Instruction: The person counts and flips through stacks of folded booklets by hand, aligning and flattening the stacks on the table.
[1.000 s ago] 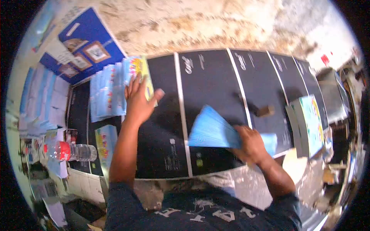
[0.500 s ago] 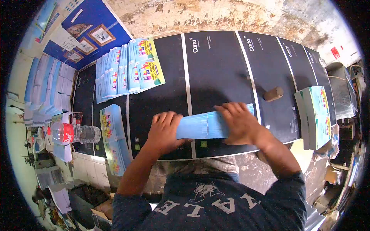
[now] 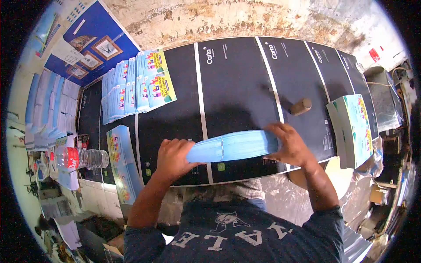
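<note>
A thick stack of light blue booklets [image 3: 232,146] spans the space between my two hands over the black table near its front edge. Its upper edge bows into an arch. My left hand [image 3: 175,156] is closed around the left end, thumb on the near side. On the right end, my right hand [image 3: 289,143] grips with fingers over the far edge and thumb below. Beyond my right hand, a short brown cylindrical block [image 3: 301,106] lies on the table. The covers of the held booklets do not show.
Fanned booklets with yellow and blue covers [image 3: 139,85] lie at the back left. Another pile [image 3: 124,160] sits at the left front edge, near a plastic bottle [image 3: 83,158]. A tall booklet stack [image 3: 351,129] stands at the right edge. The black tabletop [image 3: 237,87] has white stripes.
The stack has gone from a flatter block to an arched bend. My right hand has shifted from lying over the stack to gripping its right end. The whole view has shifted slightly.
</note>
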`<move>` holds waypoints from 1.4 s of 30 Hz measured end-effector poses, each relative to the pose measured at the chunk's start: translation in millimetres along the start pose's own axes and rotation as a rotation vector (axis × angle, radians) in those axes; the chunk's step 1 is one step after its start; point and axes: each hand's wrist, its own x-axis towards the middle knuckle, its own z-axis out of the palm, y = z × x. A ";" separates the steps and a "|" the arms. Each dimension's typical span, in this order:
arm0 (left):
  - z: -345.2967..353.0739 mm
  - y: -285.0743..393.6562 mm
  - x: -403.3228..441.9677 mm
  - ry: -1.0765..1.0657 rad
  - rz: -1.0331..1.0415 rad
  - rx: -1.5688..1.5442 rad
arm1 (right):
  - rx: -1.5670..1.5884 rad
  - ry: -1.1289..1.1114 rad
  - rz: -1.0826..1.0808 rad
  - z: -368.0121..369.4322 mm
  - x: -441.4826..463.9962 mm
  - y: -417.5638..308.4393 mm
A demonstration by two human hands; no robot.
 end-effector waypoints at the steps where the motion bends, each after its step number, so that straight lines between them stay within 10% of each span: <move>1: -0.2 0.0 0.6 0.013 -0.004 0.000 | 0.043 -0.053 0.076 4.3 -4.4 5.6; 7: -31.2 -9.1 -8.8 0.045 0.025 0.000 | 0.134 -0.128 0.080 6.5 -10.9 21.8; 9: -27.6 -28.0 -29.8 -0.208 -0.215 -0.563 | 0.172 -0.099 -0.024 21.6 -22.0 23.8; 15: 35.4 -36.3 -70.0 0.074 -0.237 -1.091 | 1.254 0.171 0.350 82.0 -49.0 33.4; 17: 54.5 -13.6 -69.2 0.171 -0.367 -1.587 | 0.756 0.067 0.181 84.7 -42.5 31.5; 19: 39.0 -13.5 -50.7 0.169 -0.358 -1.407 | 1.016 0.002 0.408 71.3 -25.2 23.2; 25: 16.9 0.3 -29.3 0.310 -0.418 -0.680 | 0.306 0.188 0.378 54.4 -10.5 -33.3; 28: 2.3 0.7 -47.4 0.193 -0.554 -0.899 | 0.889 0.277 0.470 51.6 -25.3 -18.8; 38: 98.0 -35.8 -108.6 0.252 -0.191 -1.057 | 0.923 -0.031 0.227 89.4 -66.8 37.4; 42: 95.6 -48.1 -83.3 0.085 -0.445 -1.337 | 0.855 -0.018 0.299 89.8 -47.3 37.6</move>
